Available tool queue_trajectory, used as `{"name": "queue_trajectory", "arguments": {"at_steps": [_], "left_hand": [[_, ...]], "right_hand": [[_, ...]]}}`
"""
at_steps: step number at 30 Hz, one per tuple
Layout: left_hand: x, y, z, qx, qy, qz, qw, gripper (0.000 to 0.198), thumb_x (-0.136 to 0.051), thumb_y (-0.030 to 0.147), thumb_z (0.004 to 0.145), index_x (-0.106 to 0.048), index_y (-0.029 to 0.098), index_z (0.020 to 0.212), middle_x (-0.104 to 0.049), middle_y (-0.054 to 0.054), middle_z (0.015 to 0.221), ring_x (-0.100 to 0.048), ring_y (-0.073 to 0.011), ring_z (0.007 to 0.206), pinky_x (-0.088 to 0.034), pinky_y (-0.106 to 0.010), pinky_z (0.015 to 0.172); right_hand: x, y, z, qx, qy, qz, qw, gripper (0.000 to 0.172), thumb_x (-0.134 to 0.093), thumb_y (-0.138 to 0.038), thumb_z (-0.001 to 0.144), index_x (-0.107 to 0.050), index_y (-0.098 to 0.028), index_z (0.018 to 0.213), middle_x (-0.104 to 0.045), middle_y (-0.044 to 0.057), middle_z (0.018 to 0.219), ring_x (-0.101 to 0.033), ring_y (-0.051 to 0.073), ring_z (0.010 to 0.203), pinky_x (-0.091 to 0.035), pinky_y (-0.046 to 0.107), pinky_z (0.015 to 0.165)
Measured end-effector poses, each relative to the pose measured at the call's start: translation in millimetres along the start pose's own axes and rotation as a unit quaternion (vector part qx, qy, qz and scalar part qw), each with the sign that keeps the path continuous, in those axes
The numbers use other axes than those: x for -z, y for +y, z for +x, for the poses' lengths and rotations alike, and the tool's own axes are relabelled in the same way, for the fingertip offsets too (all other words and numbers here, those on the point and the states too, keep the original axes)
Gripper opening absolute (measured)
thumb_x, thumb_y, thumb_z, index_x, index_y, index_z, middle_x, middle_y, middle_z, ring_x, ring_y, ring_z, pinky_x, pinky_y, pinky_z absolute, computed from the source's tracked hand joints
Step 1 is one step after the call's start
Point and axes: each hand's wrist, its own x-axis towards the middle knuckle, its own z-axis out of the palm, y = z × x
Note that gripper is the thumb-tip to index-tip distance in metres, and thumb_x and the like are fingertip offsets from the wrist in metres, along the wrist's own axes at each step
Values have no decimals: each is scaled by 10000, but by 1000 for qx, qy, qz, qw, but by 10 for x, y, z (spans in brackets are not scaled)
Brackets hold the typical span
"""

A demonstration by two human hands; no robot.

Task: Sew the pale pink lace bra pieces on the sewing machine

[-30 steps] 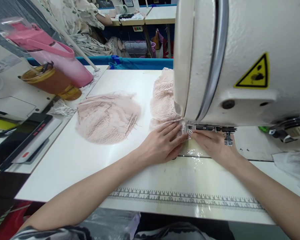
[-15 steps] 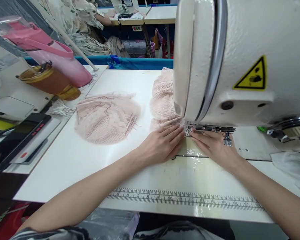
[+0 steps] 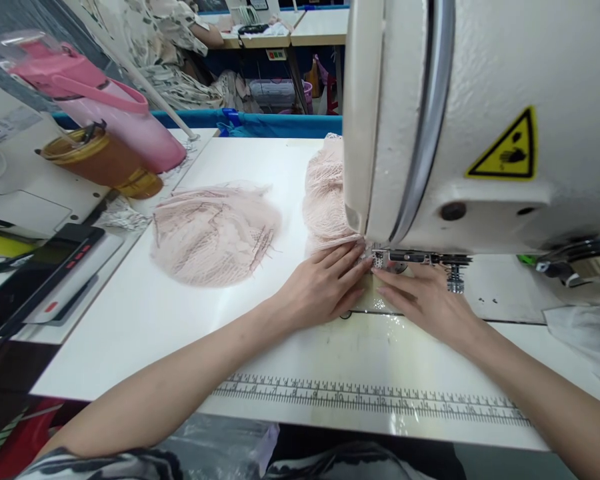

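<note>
My left hand (image 3: 325,283) lies flat, fingers stretched over the near end of a pale pink lace piece (image 3: 325,193). Its fingertips press the fabric just left of the sewing machine's presser foot (image 3: 379,257). From the other side comes my right hand (image 3: 425,297), with fingers extended and thumb apart. Its fingertips reach a small strip of lace at the foot, and some of its fingers are hidden behind the metal attachment (image 3: 430,257). The machine head (image 3: 405,120) hides part of the lace. A second pink mesh piece (image 3: 215,233) lies on the table to the left.
A printed ruler (image 3: 360,397) runs along the front of the white table (image 3: 180,340). At left are a pink bottle (image 3: 115,113), an amber cup (image 3: 100,160) and a black phone (image 3: 40,280). Clear plastic (image 3: 585,333) lies at right. Another person's arm (image 3: 207,33) shows behind.
My right hand has shifted slightly left, and its index finger and thumb lie more plainly at the foot. My left fingers have moved slightly on the lace. The view has shifted a little.
</note>
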Motion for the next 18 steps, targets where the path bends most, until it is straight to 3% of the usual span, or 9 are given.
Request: {"name": "queue_trajectory", "arguments": {"at_steps": [6, 18], "left_hand": [[-7, -3, -10, 1, 9, 3, 1000, 409, -425, 324, 968, -564, 67, 1254, -575, -156, 1299, -505, -280, 1264, -443, -433, 1056], [-2, 8, 13, 14, -13, 19, 1000, 464, -425, 358, 957, -539, 46, 1282, -533, -179, 1341, -446, -297, 1314, -398, -429, 1090]], "right_hand": [[-37, 8, -9, 5, 2, -12, 1000, 282, -504, -344, 924, -660, -286, 1151, -686, 65, 1026, -632, 206, 942, -475, 383, 848], [-139, 34, -67, -7, 6, -60, 998, 376, -560, -310, 895, -572, -324, 1271, -658, 90, 1095, -618, 256, 952, -462, 426, 792]]}}
